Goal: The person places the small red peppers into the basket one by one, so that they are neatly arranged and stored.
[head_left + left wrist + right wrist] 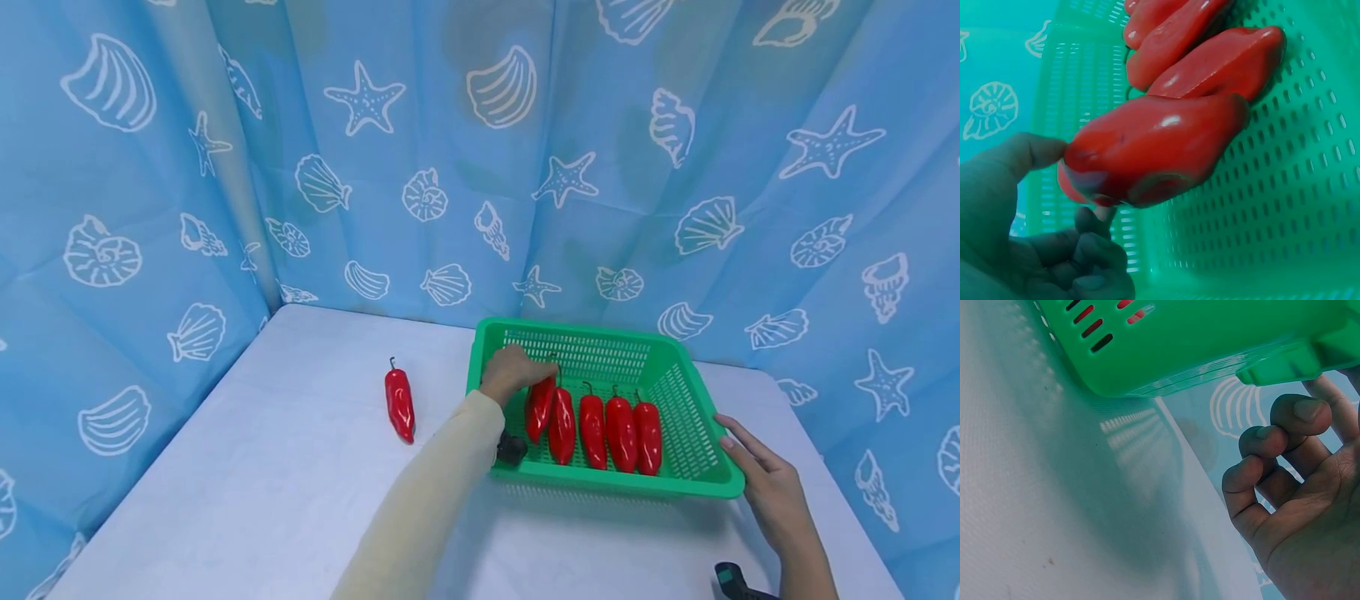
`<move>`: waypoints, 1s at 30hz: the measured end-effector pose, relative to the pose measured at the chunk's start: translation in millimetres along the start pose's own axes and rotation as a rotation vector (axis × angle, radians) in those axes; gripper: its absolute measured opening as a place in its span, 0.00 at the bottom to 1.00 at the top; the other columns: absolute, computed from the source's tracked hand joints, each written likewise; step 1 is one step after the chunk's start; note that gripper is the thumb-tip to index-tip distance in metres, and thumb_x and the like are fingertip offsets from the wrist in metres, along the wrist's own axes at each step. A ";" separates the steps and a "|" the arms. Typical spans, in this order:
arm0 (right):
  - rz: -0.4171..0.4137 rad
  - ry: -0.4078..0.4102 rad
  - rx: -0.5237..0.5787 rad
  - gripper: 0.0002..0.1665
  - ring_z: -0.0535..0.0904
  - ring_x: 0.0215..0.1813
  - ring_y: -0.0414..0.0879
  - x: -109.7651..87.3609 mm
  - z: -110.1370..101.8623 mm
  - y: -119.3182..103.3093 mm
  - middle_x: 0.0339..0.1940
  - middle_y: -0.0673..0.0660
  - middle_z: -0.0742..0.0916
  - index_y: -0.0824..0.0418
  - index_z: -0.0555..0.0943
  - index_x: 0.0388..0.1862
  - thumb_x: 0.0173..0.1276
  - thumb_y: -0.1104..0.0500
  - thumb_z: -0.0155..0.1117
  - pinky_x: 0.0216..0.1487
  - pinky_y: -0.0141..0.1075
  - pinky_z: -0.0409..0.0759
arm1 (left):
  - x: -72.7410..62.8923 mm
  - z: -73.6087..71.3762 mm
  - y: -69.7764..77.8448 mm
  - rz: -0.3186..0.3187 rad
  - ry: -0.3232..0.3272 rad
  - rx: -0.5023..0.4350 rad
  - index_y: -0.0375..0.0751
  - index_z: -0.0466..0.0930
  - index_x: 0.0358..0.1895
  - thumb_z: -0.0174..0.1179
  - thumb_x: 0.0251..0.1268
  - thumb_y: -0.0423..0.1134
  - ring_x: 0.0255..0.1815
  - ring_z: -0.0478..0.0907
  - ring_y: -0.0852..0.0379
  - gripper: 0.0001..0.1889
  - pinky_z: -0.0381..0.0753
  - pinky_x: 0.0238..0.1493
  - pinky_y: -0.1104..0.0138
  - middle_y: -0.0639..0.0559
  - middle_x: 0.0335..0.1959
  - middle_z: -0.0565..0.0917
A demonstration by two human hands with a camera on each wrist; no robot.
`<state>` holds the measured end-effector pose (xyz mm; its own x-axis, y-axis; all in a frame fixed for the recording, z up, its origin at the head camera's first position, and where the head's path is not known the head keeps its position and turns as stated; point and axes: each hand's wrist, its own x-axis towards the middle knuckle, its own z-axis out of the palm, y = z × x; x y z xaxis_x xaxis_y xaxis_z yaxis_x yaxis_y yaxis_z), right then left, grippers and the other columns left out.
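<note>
My left hand [513, 371] pinches a red pepper [1154, 147] by its stem end, inside the left part of a green plastic basket [600, 473]. In the left wrist view the thumb and a finger meet that end, and the pepper's tip points away from the hand. Several more red peppers [592, 429] lie side by side in the basket, to the right of the held one. At the basket's right side, my right hand [772, 487] grips the rim with thumb and index finger. The other fingers curl loosely below the rim in the right wrist view.
One more red pepper [400, 404] lies on the white table [225, 467], left of the basket. A black strap-like object [731, 579] shows by the right wrist. Blue curtains [420, 150] with white shells and starfish hang behind and beside the table.
</note>
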<state>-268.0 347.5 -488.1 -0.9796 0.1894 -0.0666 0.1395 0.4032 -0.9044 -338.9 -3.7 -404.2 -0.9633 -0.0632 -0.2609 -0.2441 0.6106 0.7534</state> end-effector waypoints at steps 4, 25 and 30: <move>0.000 -0.001 -0.003 0.42 0.80 0.41 0.25 -0.2 -0.7 0.0 0.76 0.68 0.65 0.48 0.63 0.78 0.72 0.32 0.54 0.39 0.27 0.80 | -1.3 0.7 1.4 -0.005 -0.005 0.047 0.36 0.78 0.40 0.66 0.60 0.52 0.32 0.73 0.54 0.21 0.79 0.36 0.62 0.49 0.30 0.78; -0.021 0.006 -0.013 0.41 0.80 0.41 0.25 -0.5 -0.9 -1.2 0.76 0.67 0.65 0.48 0.64 0.78 0.72 0.32 0.54 0.39 0.26 0.80 | 2.5 8.9 -1.1 -0.104 -0.100 0.107 0.35 0.81 0.43 0.70 0.57 0.47 0.40 0.78 0.48 0.19 0.82 0.43 0.56 0.43 0.40 0.84; -0.015 0.006 -0.017 0.42 0.80 0.41 0.24 -0.9 -0.8 -0.7 0.77 0.66 0.64 0.49 0.64 0.78 0.72 0.32 0.53 0.39 0.25 0.79 | 3.8 10.0 -2.5 -0.092 -0.111 0.149 0.35 0.81 0.45 0.67 0.62 0.50 0.36 0.76 0.50 0.20 0.81 0.41 0.58 0.43 0.41 0.84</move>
<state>-267.1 347.8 -487.0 -0.9807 0.1888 -0.0501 0.1269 0.4212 -0.8980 -340.8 2.3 -413.1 -0.9174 -0.0416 -0.3957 -0.3034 0.7165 0.6281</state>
